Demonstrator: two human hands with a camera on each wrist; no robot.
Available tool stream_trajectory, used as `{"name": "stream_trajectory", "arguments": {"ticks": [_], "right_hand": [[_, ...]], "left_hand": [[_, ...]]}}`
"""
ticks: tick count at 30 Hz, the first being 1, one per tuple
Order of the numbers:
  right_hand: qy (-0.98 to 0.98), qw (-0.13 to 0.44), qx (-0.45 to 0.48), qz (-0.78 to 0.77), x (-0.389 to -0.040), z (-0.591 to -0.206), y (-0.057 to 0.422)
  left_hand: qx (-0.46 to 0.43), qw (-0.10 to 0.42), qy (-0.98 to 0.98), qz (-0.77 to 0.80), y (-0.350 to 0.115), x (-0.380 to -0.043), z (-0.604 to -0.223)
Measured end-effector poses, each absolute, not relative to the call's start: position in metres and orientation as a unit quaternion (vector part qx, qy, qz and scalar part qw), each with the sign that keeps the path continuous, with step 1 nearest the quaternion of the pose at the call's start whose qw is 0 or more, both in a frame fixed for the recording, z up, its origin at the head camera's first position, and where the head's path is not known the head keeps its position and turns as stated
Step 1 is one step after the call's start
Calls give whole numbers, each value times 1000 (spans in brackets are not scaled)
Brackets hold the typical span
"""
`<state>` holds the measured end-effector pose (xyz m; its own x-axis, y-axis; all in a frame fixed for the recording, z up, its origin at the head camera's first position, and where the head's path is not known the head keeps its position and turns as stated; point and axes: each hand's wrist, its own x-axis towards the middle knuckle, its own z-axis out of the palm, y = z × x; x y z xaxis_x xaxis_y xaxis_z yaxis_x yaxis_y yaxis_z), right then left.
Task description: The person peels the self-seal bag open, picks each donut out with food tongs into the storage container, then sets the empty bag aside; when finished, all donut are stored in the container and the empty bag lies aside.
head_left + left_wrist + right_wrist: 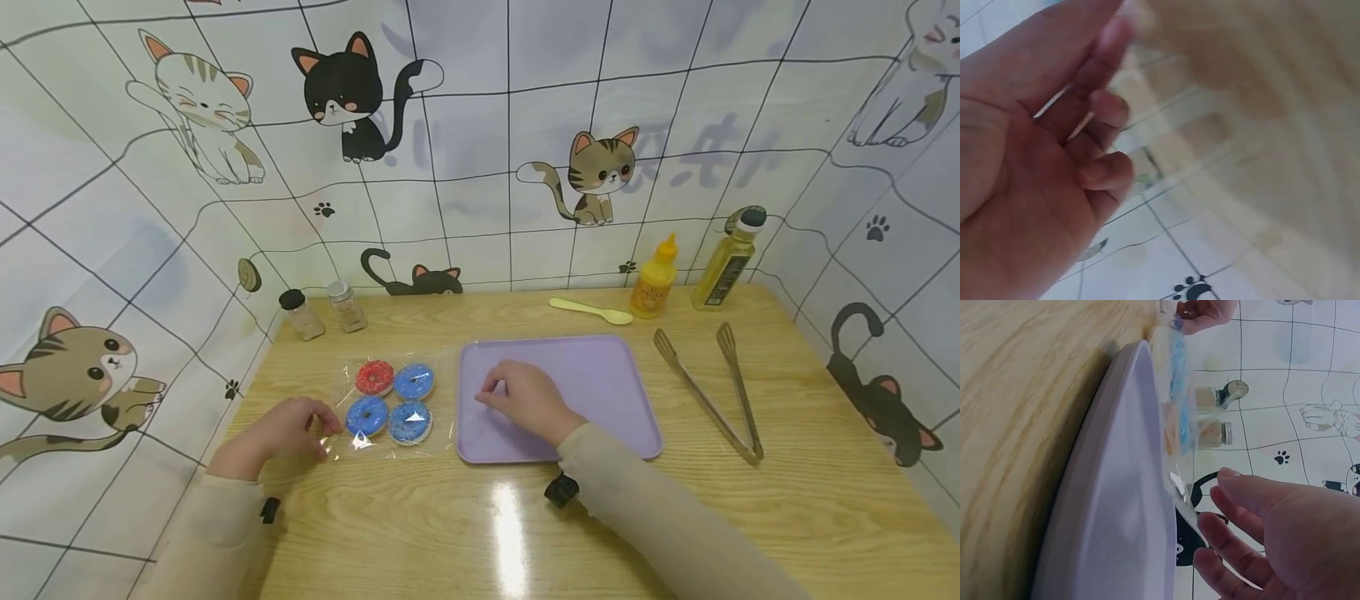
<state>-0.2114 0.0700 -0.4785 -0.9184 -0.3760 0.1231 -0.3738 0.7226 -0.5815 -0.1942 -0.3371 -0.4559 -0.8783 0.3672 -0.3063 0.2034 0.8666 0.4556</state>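
Note:
A clear plastic bag (445, 392) lies on the wooden table, holding one red ring doughnut (374, 378) and three blue ones (367, 416). At the bag's left edge, my left hand (288, 429) pinches the film between thumb and finger. The left wrist view has blurred see-through film (1254, 187) beside the curled fingers. My right hand (528, 400) hovers above a purple tray (592, 375), fingers loosely bent and holding nothing. Thumb and fingertips (1210, 525) stand apart in the right wrist view.
Two small shaker jars (347, 307) stand at the back left. A yellow spoon (591, 311), a yellow squeeze bottle (654, 282) and an oil bottle (725, 265) are at the back right. Metal tongs (705, 400) lie spread right of the tray. Cat-patterned walls enclose the table.

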Motion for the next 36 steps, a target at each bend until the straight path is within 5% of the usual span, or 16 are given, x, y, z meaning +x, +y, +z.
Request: {"name": "stream_trajectory", "arguments": {"ticks": [15, 25, 36], "right_hand": [[924, 30, -238, -298, -215, -489, 54], [933, 27, -255, -252, -216, -495, 54], [935, 27, -259, -238, -214, -495, 55]], "left_hand": [[198, 41, 949, 242, -283, -216, -449], [203, 72, 942, 258, -239, -232, -456], [215, 43, 953, 208, -232, -240, -468]]}}
